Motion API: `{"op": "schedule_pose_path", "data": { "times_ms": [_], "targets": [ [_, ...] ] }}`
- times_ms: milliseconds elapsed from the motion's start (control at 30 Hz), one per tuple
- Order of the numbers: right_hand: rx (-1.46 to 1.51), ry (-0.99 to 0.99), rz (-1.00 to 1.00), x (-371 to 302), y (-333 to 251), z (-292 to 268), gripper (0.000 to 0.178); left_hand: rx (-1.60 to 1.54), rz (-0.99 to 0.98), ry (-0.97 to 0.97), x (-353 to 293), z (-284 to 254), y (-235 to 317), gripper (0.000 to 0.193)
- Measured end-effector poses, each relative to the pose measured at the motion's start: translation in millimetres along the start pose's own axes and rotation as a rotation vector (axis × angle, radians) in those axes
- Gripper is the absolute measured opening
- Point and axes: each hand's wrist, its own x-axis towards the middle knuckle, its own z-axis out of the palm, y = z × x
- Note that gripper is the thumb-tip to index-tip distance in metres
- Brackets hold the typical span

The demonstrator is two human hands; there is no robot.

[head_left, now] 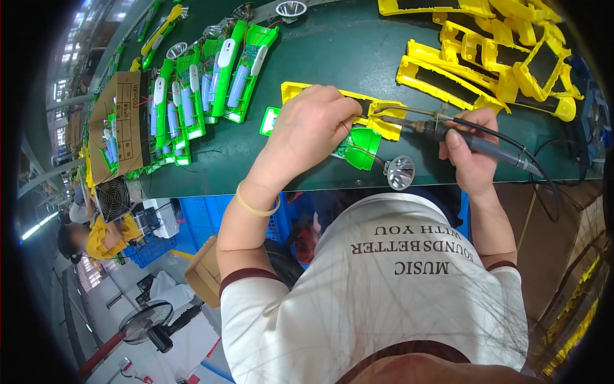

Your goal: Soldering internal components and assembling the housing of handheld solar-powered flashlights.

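Observation:
My right hand (474,153) grips a soldering iron (489,148) with a dark handle; a thin metal tube runs beside its tip. The tip points left, at the right end of a yellow plastic housing (382,129) lying on the bench. My left hand (313,125) rests over the housing with its fingers pinched together close to the iron's tip; what they pinch is hidden. Below the housing lies a green shell half (361,150) with a circuit board, partly covered by my left hand. A wire joins it to a silvery reflector cup (401,173) near the bench edge.
Several green shells with batteries (240,83) stand in a row at the left, beside a cardboard box (133,115). Yellow housings (448,80) are heaped at the back right. The iron's black cable (543,176) loops at the right. Another person (105,237) sits far left.

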Motion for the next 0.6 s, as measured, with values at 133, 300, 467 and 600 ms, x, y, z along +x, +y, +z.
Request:
{"op": "schedule_pose_path", "data": {
  "times_ms": [133,300,467,600],
  "targets": [
    [-0.069,-0.077,-0.066,-0.1,7.4,-1.8,0.023,0.036,0.042,-0.009,4.8,-1.7,1.1,0.009],
    [-0.235,-0.068,-0.007,3.2,11.0,-0.4,0.025,0.072,0.044,-0.053,6.6,-1.6,0.9,0.007],
    [-0.196,-0.022,-0.016,-1.6,11.7,-2.6,0.024,0.082,0.043,-0.063,6.8,-2.6,0.4,0.007],
    [0.05,0.007,-0.097,-0.8,1.5,-5.1,0.025,0.08,0.027,-0.083,6.7,-1.4,0.3,0.007]
  ]
}}
